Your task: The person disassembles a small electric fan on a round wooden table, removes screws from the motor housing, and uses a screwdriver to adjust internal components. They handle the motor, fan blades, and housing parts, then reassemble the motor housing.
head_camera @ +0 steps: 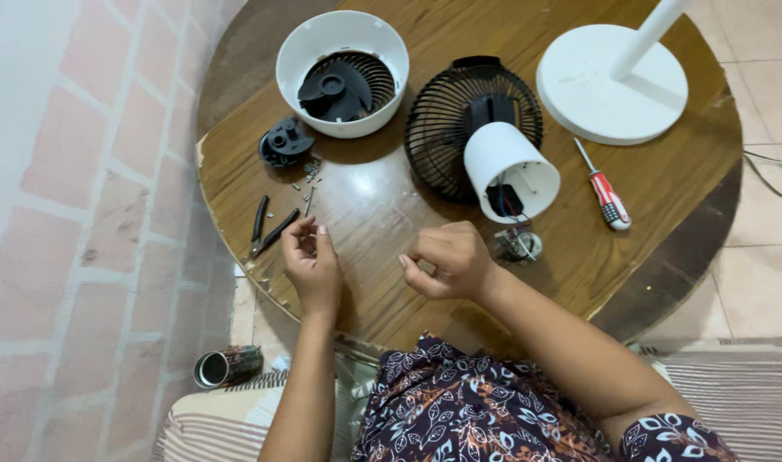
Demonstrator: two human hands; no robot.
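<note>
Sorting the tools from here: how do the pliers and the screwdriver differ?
The pliers lie beside the left hand, near loose screws; the screwdriver lies far off by the white fan base. The pliers have dark handles, spread apart; the screwdriver has one red-and-white handle. Both rest flat on the wooden table, untouched.

Glossy worn wooden table (pixel 382 214), smooth white plastic fan housing (pixel 299 51), black plastic grille (pixel 438 128)
</note>
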